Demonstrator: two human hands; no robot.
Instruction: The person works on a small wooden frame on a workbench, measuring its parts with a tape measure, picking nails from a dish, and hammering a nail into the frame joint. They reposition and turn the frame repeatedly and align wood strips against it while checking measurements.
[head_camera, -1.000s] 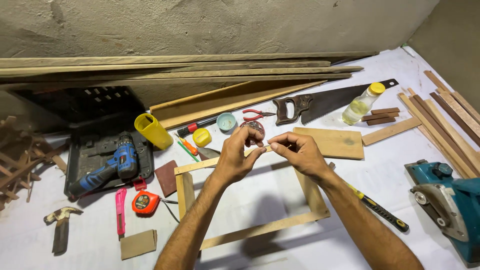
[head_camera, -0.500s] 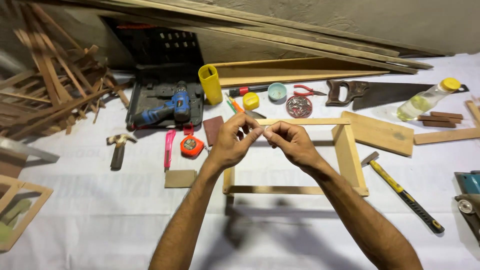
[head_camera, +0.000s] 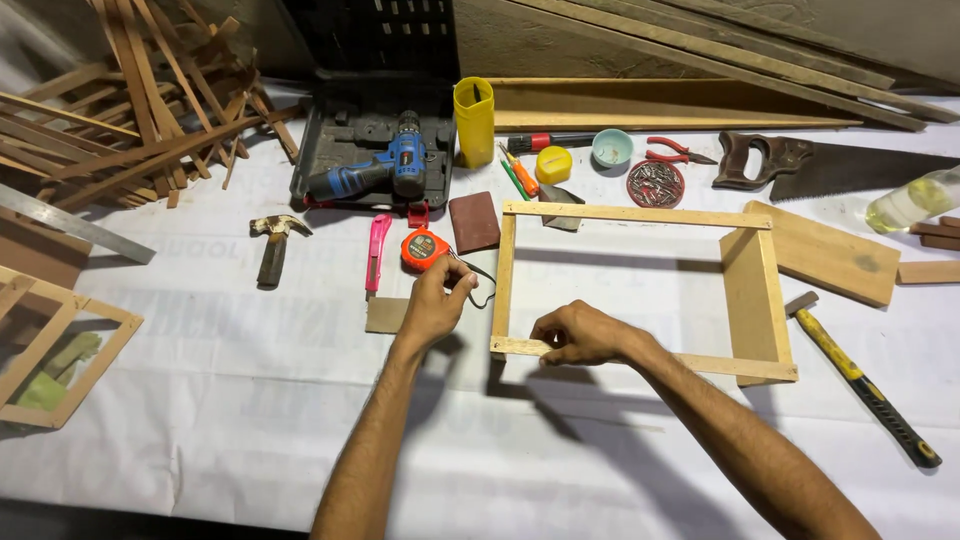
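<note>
Right hand (head_camera: 585, 335) rested knuckles-up on near rail of open rectangular wooden frame (head_camera: 635, 212), close to its near-left corner; fingers curled down onto the rail, pressing rather than wrapped around it; whether anything small was pinched beneath could not be told. Left hand (head_camera: 435, 305) raised just left of frame, fingertips drawn together near a thin dark cord (head_camera: 484, 283) trailing from orange tape measure (head_camera: 424, 249); whether the cord itself was pinched could not be told. Frame lay flat on white sheet (head_camera: 250, 400), centre of the work surface, a wide board standing as its right side. Small brown cardboard square (head_camera: 385, 315) beside left wrist. Pink utility knife (head_camera: 377, 252) and claw hammer (head_camera: 272, 245) further left. Behind: blue cordless drill (head_camera: 375, 172) in open black case (head_camera: 330, 130), tall yellow cylindrical container (head_camera: 474, 120) standing upright beside case, small yellow round tub (head_camera: 553, 163), pale blue bowl (head_camera: 611, 147), round tin of nails (head_camera: 655, 184), red-handled pliers (head_camera: 675, 152). Dark red-brown block (head_camera: 473, 221) just off frame's far-left corner. Handsaw (head_camera: 830, 165) and clear bottle of yellowish liquid (head_camera: 912, 200) at far right, bottle lying on its side. Yellow-and-black-handled hammer (head_camera: 860, 380) right of frame. Heap of thin wooden strips (head_camera: 130, 110) at far left.
</note>
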